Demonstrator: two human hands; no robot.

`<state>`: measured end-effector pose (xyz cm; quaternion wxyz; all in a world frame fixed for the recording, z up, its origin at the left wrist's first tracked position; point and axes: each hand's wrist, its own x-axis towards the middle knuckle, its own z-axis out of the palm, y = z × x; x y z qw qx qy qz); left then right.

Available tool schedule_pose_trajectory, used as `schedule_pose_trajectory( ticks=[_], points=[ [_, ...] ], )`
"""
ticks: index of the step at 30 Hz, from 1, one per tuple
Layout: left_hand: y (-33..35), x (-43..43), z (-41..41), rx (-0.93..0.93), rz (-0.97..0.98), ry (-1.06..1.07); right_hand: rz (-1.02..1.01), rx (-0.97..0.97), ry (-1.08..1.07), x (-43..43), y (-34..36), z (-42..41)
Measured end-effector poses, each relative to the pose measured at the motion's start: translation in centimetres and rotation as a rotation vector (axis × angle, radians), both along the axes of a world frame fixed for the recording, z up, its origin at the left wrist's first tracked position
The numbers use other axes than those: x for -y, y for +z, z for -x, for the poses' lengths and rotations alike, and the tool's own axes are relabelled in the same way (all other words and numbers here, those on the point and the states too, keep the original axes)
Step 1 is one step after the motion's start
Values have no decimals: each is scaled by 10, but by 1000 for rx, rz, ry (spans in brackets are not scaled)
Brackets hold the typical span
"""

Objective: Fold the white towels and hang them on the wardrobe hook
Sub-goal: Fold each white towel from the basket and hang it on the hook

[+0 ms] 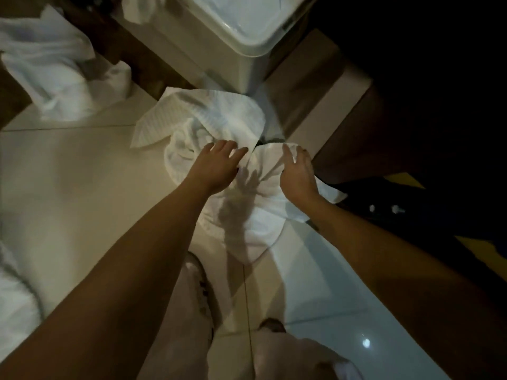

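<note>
Three crumpled white towels on the floor [68,174]: nearest towel [255,215], striped towel [208,113], far towel [55,78]. The left hand [219,165] reaches over the nearest with straight fingers; the right hand [297,171] seemingly pinches its edge.

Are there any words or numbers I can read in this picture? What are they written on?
None can be read.
Crumpled white towel on the floor: no label shows.
Pale plastic bin: no writing shows.
Yellow patches on the dark thing at the right: too dim to tell.
</note>
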<state>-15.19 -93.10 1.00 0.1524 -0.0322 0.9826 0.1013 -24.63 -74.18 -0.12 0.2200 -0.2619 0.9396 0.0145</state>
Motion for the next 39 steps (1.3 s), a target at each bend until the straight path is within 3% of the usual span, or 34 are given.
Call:
schedule_pose_trajectory(
  ticks=[4, 9, 17, 24, 31, 35, 39],
  points=[
    [-58, 11, 29, -62, -92, -82, 18, -54, -255, 12, -53, 24],
    [-91, 5, 41, -99, -252, -11, 246, -132, -213, 1, -73, 25],
    [-20, -33, 37, -255, -664, 122, 670, 81, -354, -10, 18, -5],
    [108, -52, 18, -286, -819, 348, 781, 153, -340, -10, 152, -26],
    [301, -53, -13, -361, -833, 324, 836, 284, -220, -35, 325, -36],
    [433, -52, -34, -419, -940, 452, 717, 229, -53, -61, 434, -43],
    [551, -67, -47, -463, -1017, 511, 622, 138, -51, -91, 533, -49]
  ],
)
